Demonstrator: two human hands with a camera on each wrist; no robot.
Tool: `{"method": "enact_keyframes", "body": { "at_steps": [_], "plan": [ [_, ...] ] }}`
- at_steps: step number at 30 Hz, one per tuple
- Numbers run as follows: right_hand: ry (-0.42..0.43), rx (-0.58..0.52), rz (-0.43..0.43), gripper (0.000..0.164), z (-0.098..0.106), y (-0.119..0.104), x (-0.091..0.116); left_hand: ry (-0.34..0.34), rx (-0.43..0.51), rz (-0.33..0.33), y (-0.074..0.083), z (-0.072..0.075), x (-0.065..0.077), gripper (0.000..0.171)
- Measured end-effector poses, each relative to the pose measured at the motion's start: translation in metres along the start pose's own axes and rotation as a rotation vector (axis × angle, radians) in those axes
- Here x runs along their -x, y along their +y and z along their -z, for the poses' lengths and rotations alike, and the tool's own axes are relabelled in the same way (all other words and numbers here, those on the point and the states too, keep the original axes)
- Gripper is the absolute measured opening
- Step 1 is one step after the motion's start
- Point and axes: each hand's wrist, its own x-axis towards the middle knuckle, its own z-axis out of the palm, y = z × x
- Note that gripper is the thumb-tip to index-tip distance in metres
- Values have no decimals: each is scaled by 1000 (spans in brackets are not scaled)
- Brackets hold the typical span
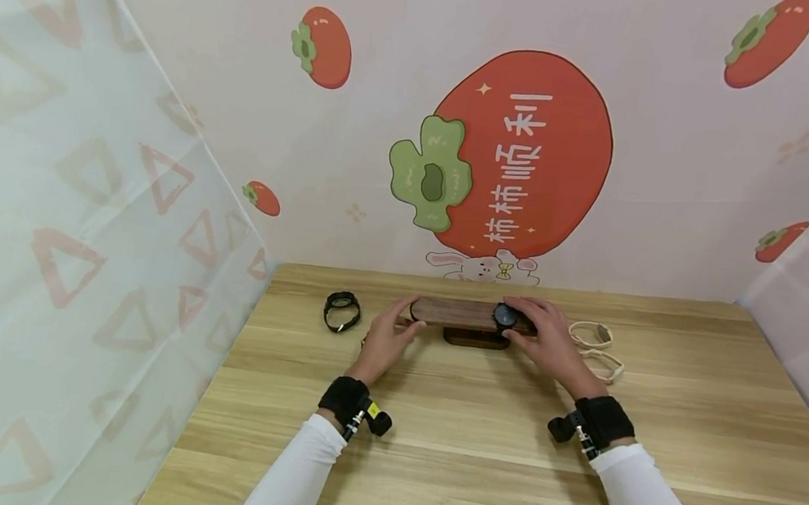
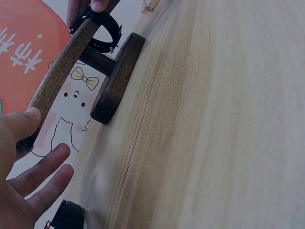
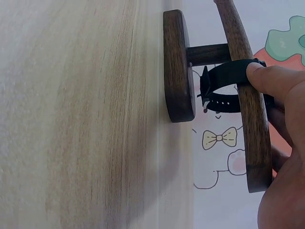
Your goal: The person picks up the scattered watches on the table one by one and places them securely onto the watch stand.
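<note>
A dark wooden watch stand with a long crossbar, a short post and a rounded base stands near the table's back edge. My left hand pinches the crossbar's left end, the thumb on the bar and two other fingers spread away from it. Round the right part of the crossbar hangs a black watch with a round dark face, its strap looped below the bar. My right hand holds this watch between thumb and fingers; some of those fingers are hidden behind the bar.
On the table a black watch lies left of the stand. Two cream-coloured bands, one behind and one nearer, lie by my right hand. A printed wall rises behind the table, with another at the left.
</note>
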Motion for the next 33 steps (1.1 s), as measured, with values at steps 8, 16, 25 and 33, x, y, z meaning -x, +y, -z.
{"method": "enact_keyframes", "body": {
  "at_steps": [8, 16, 25, 33],
  "plan": [
    [9, 11, 4, 59, -2, -2, 0, -1, 2, 7, -1, 1, 1, 61],
    [-5, 33, -16, 59, -4, -6, -1, 1, 0, -4, -2, -1, 1, 61],
    [-23, 45, -24, 59, -4, -9, -3, 1, -2, 0, 1, 1, 1, 60],
    [-30, 53, -22, 59, -4, -15, -6, 4, -11, -12, 0, 0, 1, 60]
  ]
}}
